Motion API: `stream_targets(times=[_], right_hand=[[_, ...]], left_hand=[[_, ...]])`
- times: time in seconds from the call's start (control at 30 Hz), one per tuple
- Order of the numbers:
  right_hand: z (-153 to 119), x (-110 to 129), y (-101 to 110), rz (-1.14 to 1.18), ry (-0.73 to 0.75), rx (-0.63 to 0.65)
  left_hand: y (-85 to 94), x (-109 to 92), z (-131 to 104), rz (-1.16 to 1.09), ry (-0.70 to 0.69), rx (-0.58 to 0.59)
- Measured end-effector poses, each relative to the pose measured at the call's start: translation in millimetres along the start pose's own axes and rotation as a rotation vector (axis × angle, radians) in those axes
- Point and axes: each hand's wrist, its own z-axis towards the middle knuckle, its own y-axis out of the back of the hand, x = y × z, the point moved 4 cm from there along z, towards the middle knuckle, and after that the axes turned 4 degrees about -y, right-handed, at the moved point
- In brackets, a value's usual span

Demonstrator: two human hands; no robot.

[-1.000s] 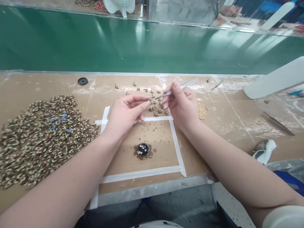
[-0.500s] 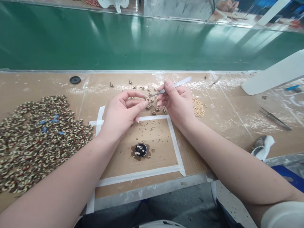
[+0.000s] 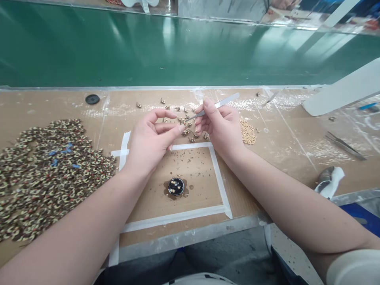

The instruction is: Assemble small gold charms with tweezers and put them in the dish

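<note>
My right hand (image 3: 223,122) holds metal tweezers (image 3: 216,106) between thumb and fingers, their tip pointing left over a group of small brown-gold pieces (image 3: 185,132). Facing it, my left hand (image 3: 154,132) is slightly curled, its thumb and index finger apart; no held piece shows between them. Its fingertips hover at the left side of the group. Below the hands, a small round dish (image 3: 176,187) of dark liquid has several pale bits in it. Beside my right hand lies a pile of tan beads (image 3: 247,132).
A large heap of small brown and cream pieces (image 3: 53,182) with blue scraps covers the left. White tape (image 3: 178,218) frames the middle. A black disc (image 3: 92,99) lies at the back left, a second pair of tweezers (image 3: 346,146) at the right. Behind runs a green surface (image 3: 142,51).
My left thumb and index finger have parted from a small piece they were pinching, and the hand has shifted slightly left. My right hand with the tweezers has barely moved.
</note>
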Motion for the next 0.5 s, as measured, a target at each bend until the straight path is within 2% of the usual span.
stream_targets(times=[0.3, 0.5], right_hand=[[-5.1, 5.9, -2.7, -0.021, 0.028, -0.044], [-6.2, 7.5, -3.1, -0.062, 0.046, -0.015]], left_hand=[[0.4, -3.4, -2.4, 0.029, -0.072, -0.022], [-2.3, -4.2, -2.1, -0.027, -0.044, -0.022]])
